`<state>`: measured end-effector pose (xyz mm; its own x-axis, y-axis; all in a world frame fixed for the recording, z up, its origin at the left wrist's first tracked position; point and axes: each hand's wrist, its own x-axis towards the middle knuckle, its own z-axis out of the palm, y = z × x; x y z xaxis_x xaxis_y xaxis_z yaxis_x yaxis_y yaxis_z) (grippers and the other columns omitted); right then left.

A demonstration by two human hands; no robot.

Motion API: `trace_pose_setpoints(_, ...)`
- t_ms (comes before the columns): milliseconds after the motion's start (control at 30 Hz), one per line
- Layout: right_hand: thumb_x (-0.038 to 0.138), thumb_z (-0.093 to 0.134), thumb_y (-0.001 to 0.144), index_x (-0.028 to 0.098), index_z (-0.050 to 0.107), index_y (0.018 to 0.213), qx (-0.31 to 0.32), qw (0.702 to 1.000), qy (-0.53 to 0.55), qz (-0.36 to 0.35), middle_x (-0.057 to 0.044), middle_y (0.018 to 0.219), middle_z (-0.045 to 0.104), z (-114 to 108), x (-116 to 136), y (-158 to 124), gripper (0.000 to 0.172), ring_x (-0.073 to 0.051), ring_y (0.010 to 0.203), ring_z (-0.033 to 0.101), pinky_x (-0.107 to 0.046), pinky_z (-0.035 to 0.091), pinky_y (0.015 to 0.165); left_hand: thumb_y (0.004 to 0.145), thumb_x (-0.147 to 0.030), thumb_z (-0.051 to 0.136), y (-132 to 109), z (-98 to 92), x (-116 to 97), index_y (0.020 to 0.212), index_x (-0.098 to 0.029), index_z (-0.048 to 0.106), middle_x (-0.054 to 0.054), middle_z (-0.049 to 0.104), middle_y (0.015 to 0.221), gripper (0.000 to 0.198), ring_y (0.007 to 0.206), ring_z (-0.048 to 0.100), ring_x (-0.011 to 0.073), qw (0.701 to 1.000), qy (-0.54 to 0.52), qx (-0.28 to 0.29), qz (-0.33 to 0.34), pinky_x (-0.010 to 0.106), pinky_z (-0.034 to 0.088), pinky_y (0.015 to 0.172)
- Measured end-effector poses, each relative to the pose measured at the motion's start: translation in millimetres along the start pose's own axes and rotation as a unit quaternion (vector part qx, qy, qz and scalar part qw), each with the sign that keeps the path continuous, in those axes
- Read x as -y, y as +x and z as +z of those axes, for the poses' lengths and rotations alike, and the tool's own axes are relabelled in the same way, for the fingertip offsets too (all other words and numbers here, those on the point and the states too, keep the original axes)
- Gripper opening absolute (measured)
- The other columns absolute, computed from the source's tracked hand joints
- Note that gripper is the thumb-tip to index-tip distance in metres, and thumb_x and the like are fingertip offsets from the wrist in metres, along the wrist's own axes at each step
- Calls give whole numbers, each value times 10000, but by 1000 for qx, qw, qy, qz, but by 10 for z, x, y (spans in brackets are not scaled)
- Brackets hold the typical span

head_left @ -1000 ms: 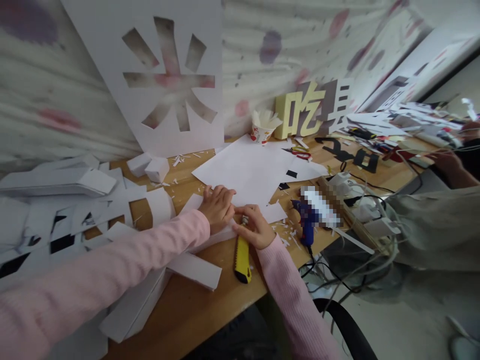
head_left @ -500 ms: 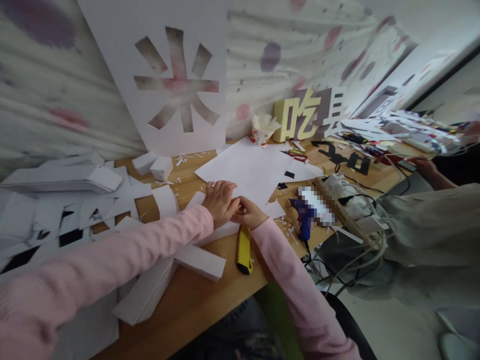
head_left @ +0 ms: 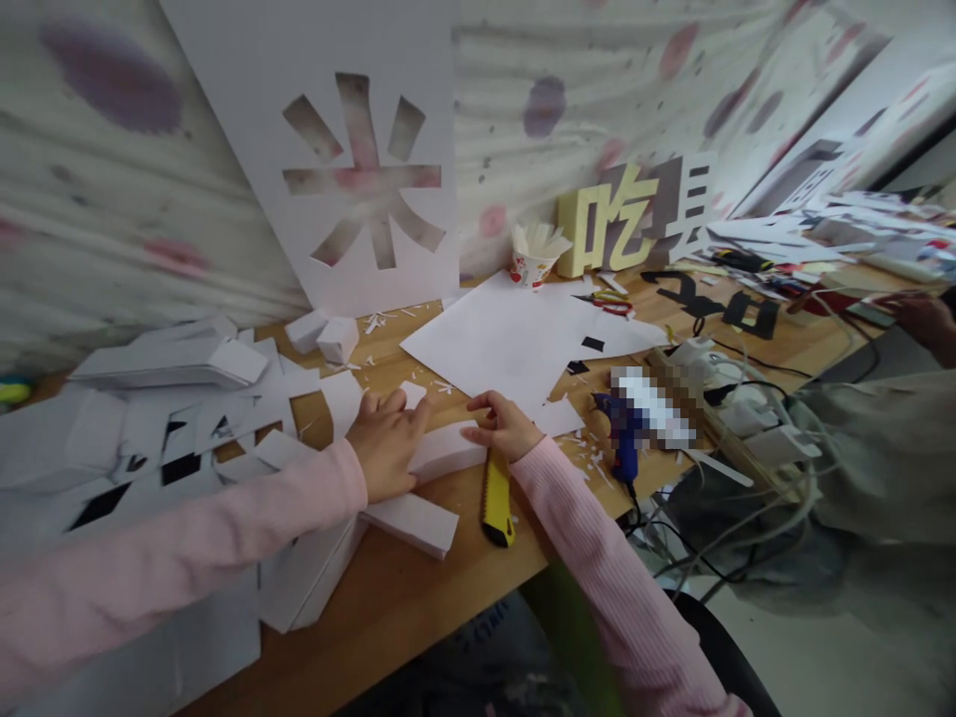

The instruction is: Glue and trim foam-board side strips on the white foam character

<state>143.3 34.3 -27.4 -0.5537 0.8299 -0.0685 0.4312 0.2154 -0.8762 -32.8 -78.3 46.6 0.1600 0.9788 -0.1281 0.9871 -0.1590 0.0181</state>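
A white folded paper strip [head_left: 450,450] lies on the wooden table in front of me. My left hand [head_left: 386,443] is at its left end, palm down with fingers apart. Over its right end is my right hand [head_left: 506,426], thumb and forefinger spread, with nothing seen between them; whether they touch the strip I cannot tell. Just below the right hand lies a yellow utility knife [head_left: 497,503]. A white box-shaped bar [head_left: 414,522] rests below the left wrist, beside a longer white piece [head_left: 318,578] partly under the left sleeve.
A large white sheet [head_left: 497,334] lies beyond my hands. A blue glue gun [head_left: 625,443] and a power strip [head_left: 747,418] with cables are on the right. White cut-out pieces [head_left: 171,363] crowd the left. A paper cup [head_left: 532,264] stands at the back. Another person's hand [head_left: 922,319] shows far right.
My hands have moved apart: the left has gone left and down, and the right has opened. The white strip between them is now more exposed. The view has shifted slightly.
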Motion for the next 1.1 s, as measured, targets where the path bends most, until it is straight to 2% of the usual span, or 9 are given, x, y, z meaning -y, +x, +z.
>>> trace_pose_setpoints(100, 335, 774, 619, 197, 600, 973, 0, 1000, 6, 6, 11, 799, 460, 5, 10, -11, 419, -192, 806, 477, -344, 415, 753, 602, -272, 657, 37, 7, 3, 1369, -90, 240, 198, 624, 1112, 892, 1138, 471, 370, 1000, -13, 21, -16, 474, 288, 882)
trace_pose_setpoints(267, 338, 766, 633, 206, 600, 991, 4, 1000, 17, 19, 31, 783, 444, 22, 0, -27, 416, -164, 757, 471, -327, 413, 749, 609, -242, 638, 1, 87, 14, 1322, -104, 263, 155, 586, 1159, 817, 1133, 501, 327, 998, -57, 5, -33, 445, 291, 925)
trace_pose_setpoints(433, 345, 763, 636, 192, 602, 1021, 4, 999, 22, 34, 25, 806, 436, 14, 15, -44, 445, -157, 753, 464, -326, 413, 758, 642, -242, 619, -9, 120, 22, 1303, -116, 281, 137, 583, 1198, 753, 1126, 535, 289, 997, -61, 30, -45, 434, 284, 963)
trace_pose_setpoints(500, 327, 765, 638, 192, 600, 1020, 3, 999, 25, 38, 19, 821, 444, 15, 28, -46, 438, -164, 781, 469, -326, 416, 766, 654, -261, 622, 11, 92, 23, 1315, -112, 288, 138, 607, 1173, 755, 1099, 552, 291, 997, -49, 44, -44, 444, 288, 957)
trace_pose_setpoints(567, 305, 772, 635, 199, 598, 1006, 5, 999, 28, 39, 17, 833, 462, 21, 37, -47, 423, -163, 792, 474, -322, 419, 769, 659, -288, 631, 32, 42, 13, 1270, -111, 380, 142, 633, 1126, 684, 1079, 558, 309, 997, -29, 59, -40, 460, 302, 933)
trace_pose_setpoints(667, 290, 774, 639, 204, 603, 977, 6, 999, 33, 39, 19, 839, 491, 34, 40, -47, 389, -155, 779, 481, -312, 423, 759, 663, -308, 646, 50, -48, -29, 1034, -136, 572, 143, 661, 1046, 415, 1055, 545, 339, 997, 7, 76, -30, 480, 318, 899)
trace_pose_setpoints(733, 293, 773, 644, 203, 611, 967, 5, 999, 35, 39, 23, 824, 495, 40, 33, -47, 373, -151, 761, 481, -307, 423, 746, 662, -301, 653, 57, -109, -70, 922, -149, 617, 140, 674, 1019, 303, 1060, 524, 347, 996, 35, 78, -26, 492, 316, 895)
trace_pose_setpoints(900, 306, 785, 637, 212, 629, 952, 5, 998, 44, 37, 33, 792, 489, 36, 11, -47, 365, -137, 708, 467, -294, 415, 707, 662, -232, 621, 107, -240, -175, 878, -142, 673, 132, 698, 942, 240, 1060, 518, 332, 988, 98, 115, -4, 494, 311, 907)
trace_pose_setpoints(1100, 302, 789, 630, 214, 634, 937, 6, 998, 56, 30, 36, 774, 492, 48, -23, -36, 354, -139, 710, 468, -287, 406, 703, 613, -190, 640, 150, -272, -225, 900, -115, 679, 153, 649, 1018, 299, 1058, 514, 318, 985, 91, 143, -16, 510, 294, 950)
